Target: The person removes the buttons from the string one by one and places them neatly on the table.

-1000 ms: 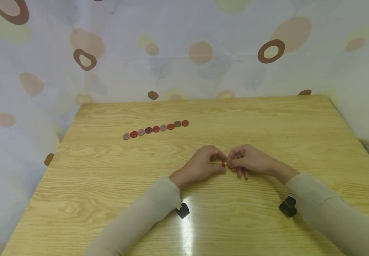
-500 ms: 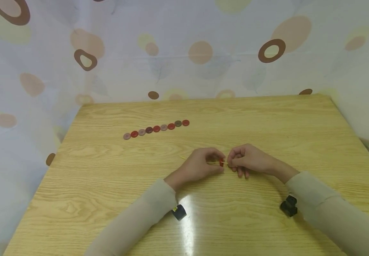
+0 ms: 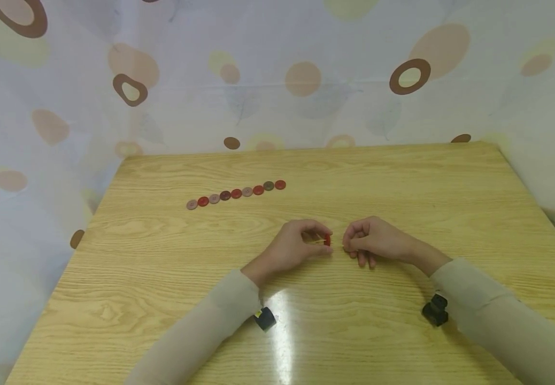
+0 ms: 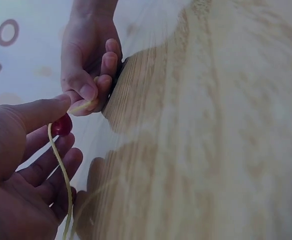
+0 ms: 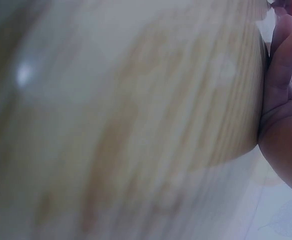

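Note:
My left hand [image 3: 287, 247] pinches a red button [image 3: 327, 240] on edge between thumb and fingers, just above the table. A thin yellow string [image 4: 60, 162] runs by the button in the left wrist view and hangs down past the palm. It appears threaded through, though the hole is hidden. Across a small gap, my right hand [image 3: 378, 239] pinches the string's other stretch between thumb and index finger, its remaining fingers loosely curled near the tabletop. In the right wrist view only part of that hand shows at the right edge.
A slanting row of several touching buttons [image 3: 236, 193], red, pinkish, dark and olive, lies on the wooden table [image 3: 162, 299] beyond my left hand. A patterned curtain [image 3: 258, 64] hangs behind the table. Small black cameras [image 3: 435, 310] sit at both wrists.
My left hand has slid left with the red button, widening the gap to my right hand, which stays put. The string's tail left of my left hand has gone from sight.

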`<control>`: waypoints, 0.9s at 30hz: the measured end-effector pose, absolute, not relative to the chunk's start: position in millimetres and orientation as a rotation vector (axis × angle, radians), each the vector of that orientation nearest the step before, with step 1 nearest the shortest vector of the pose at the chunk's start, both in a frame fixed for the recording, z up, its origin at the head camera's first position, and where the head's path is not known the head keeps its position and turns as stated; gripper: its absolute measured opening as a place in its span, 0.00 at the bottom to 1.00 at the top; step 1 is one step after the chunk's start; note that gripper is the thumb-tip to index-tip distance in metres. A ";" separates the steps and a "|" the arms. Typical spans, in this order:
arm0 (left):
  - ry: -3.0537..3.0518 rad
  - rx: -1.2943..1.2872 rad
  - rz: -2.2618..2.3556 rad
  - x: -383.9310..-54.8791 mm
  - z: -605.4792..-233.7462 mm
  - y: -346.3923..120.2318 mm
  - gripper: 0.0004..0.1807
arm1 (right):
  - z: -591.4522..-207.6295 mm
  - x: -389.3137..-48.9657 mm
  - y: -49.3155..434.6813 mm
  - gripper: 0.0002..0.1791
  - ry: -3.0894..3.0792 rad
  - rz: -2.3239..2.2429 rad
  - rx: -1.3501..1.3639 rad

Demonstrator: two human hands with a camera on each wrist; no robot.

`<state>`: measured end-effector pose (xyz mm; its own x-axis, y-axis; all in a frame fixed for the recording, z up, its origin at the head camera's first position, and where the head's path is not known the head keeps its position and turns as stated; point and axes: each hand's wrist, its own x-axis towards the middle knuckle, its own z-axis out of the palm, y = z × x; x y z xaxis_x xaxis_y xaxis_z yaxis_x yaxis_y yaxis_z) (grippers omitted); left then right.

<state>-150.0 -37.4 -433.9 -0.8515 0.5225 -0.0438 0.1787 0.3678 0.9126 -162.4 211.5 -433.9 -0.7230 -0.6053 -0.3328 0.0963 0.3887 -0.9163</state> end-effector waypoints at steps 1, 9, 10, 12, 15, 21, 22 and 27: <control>2.305 0.613 1.477 -150.1 -434.1 -38.0 0.17 | -434.2 -162.5 211.7 0.09 1.994 -1.378 -0.434; 2.246 0.624 1.558 -150.1 -435.2 -42.5 0.18 | -435.1 -162.6 211.6 0.08 1.999 -1.379 -0.422; 2.244 0.621 1.563 -150.1 -435.3 -43.2 0.17 | -435.1 -162.6 211.5 0.08 1.999 -1.380 -0.421; 2.244 0.623 1.566 -150.6 -435.5 -44.2 0.16 | -435.0 -162.6 211.6 0.08 1.998 -1.382 -0.421; 2.235 0.618 1.580 -151.0 -436.3 -45.4 0.15 | -435.3 -162.7 211.6 0.08 1.995 -1.386 -0.421; 2.237 0.591 1.595 -150.7 -436.3 -47.0 0.15 | -435.7 -163.0 212.1 0.08 1.990 -1.386 -0.425; 2.240 0.586 1.596 -150.4 -435.7 -47.2 0.15 | -435.6 -163.0 212.1 0.08 1.991 -1.385 -0.425; 2.253 0.562 1.594 -150.1 -435.2 -48.6 0.15 | -434.5 -162.6 211.7 0.09 1.995 -1.380 -0.422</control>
